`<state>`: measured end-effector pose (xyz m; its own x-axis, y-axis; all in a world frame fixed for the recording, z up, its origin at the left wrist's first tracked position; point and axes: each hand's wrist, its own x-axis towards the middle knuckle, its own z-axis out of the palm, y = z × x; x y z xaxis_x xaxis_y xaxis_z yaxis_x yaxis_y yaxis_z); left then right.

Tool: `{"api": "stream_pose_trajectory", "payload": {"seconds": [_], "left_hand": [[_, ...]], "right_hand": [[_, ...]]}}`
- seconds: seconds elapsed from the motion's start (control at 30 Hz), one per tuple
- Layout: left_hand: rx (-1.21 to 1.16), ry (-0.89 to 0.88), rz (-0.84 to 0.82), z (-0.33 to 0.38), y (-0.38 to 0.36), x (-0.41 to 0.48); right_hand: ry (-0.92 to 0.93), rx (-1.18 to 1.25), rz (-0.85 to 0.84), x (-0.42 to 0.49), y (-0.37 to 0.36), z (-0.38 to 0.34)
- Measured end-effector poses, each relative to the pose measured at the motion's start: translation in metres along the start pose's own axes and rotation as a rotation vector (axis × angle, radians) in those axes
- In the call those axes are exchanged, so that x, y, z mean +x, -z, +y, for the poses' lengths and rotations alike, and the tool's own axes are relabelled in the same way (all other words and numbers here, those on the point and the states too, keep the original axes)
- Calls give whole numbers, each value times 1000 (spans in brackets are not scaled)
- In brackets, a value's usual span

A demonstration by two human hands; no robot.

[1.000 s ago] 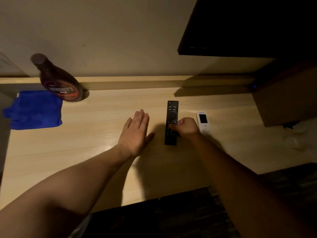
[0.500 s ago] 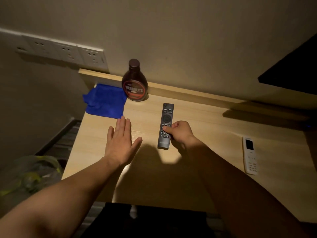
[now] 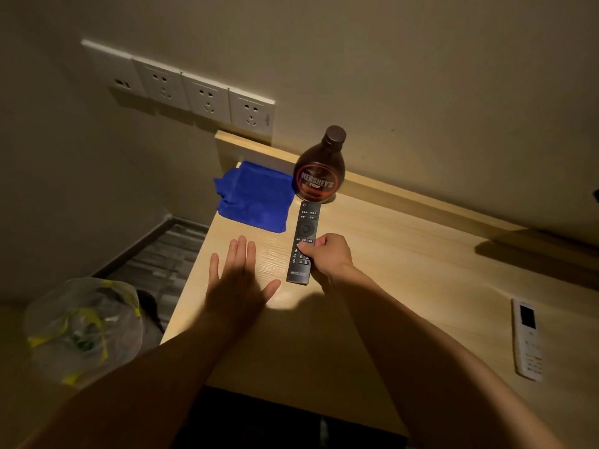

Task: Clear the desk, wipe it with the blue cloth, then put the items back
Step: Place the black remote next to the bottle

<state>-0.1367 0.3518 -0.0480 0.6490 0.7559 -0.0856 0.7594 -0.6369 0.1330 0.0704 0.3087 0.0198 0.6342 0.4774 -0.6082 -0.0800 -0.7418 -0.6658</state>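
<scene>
**Clearing Under Way: Black Remote in Hand**

The black remote [image 3: 303, 243] was in our right grip [image 3: 327, 254], thumb across its number keys and fingers curled under its lower half. It sat over the left part of the desk [image 3: 405, 254], with its far end pointing at the syrup bottle [image 3: 319, 170]. In the head view that end overlapped the foot of the bottle. We could not tell whether the remote was clear of the wood or only tipped up on it.

Our left grip [image 3: 238, 286] held nothing. It was wide and flat, fingers spread, just left of the remote near the desk's left edge, and we could not tell whether it was touching or hovering.

We judged this to be the first step, clearing the desk, with little of it done. The blue cloth [image 3: 256, 196] lay folded in the back left corner beside the bottle. The white remote [image 3: 526, 338] lay well apart, near the front right.

The next move called for carrying the black remote off the desk without knocking the upright bottle. No place to put it down showed in the view. After that the bottle and the white remote needed lifting away before the cloth could be put to use.

Beyond the desk, a plastic bag [image 3: 84, 325] sat on the floor to the left, and wall sockets [image 3: 207, 98] ran along the wall above.
</scene>
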Motion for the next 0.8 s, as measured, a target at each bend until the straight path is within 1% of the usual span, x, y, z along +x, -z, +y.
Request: {"api": "stream_pose_trajectory", "payload": {"seconds": [0.1, 0.23, 0.33, 0.5, 0.8], "left_hand": [[-16, -1, 23, -3, -4, 3], [-47, 0, 35, -4, -7, 6], [-60, -15, 67, -4, -8, 4], [-91, 23, 29, 0, -5, 2], [-116, 14, 2, -2, 0, 2]], "right_hand": [[44, -103, 24, 3, -5, -7], [82, -181, 68, 6, -9, -10], [100, -199, 91, 6, -12, -11], [129, -179, 131, 3, -19, -8], [193, -276, 169, 0, -19, -3]]}}
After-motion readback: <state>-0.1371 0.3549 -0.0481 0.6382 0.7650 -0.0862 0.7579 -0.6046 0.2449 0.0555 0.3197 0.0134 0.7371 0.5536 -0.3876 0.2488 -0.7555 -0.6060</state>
